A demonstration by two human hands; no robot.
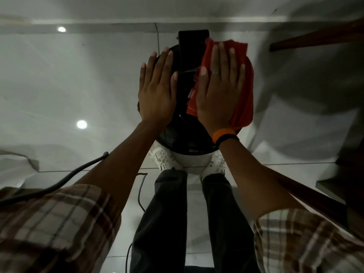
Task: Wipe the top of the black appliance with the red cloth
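A round black appliance (182, 127) stands on the floor between my feet, seen from above, with a black handle piece (192, 42) at its far side. The red cloth (243, 99) is spread over the right half of its top. My right hand (218, 85) lies flat on the cloth, fingers stretched out and pressing it down. My left hand (157, 85) rests flat on the left side of the top, fingers apart, holding nothing. Both hands hide much of the lid.
Glossy white floor tiles (78, 79) reflect ceiling lights. A black cable (78, 170) runs at the left, another thin cord (140, 194) trails near my legs. Dark wooden furniture (319, 36) sits at the right, with a table edge (334, 190) lower right. My white shoes (163, 158) flank the appliance.
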